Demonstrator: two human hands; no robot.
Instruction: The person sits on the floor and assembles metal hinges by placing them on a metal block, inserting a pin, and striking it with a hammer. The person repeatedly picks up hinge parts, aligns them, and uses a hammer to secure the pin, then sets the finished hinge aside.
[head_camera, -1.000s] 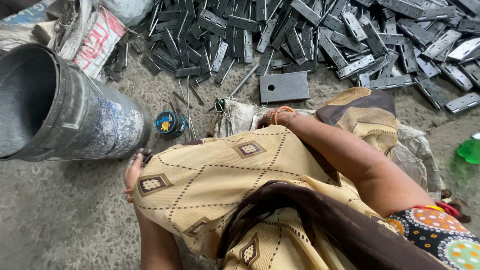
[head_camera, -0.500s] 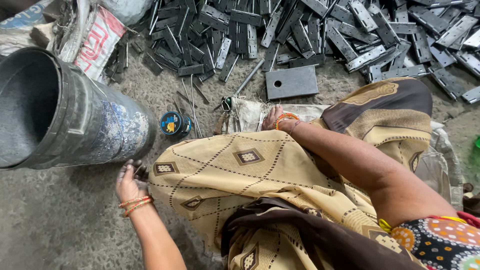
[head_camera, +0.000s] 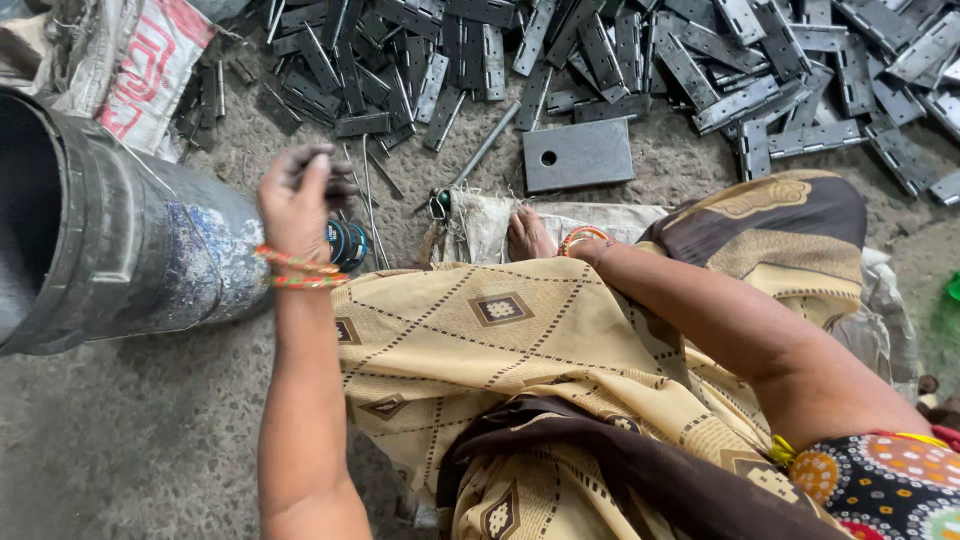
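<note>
My left hand (head_camera: 300, 195) is raised in front of the grey drum (head_camera: 130, 260), seen from its back, with grimy fingers curled; whether it holds anything is hidden. Orange bangles ring its wrist. Just right of it a small blue round tin (head_camera: 349, 243) sits on the floor. My right arm reaches across my lap of yellow patterned cloth (head_camera: 500, 340). My right hand (head_camera: 590, 243) shows only at the bangled wrist, beside my bare foot (head_camera: 527, 235); its fingers are hidden behind the cloth.
A heap of grey metal hinges (head_camera: 600, 50) covers the floor ahead. A flat steel plate with one hole (head_camera: 578, 155) and a thin rod (head_camera: 485, 148) lie before it. A printed sack (head_camera: 150, 70) lies at upper left, a pale sack (head_camera: 480, 225) under my foot.
My left hand has lifted from the floor beside my knee up to the front of the drum. My right arm has stayed by my foot.
</note>
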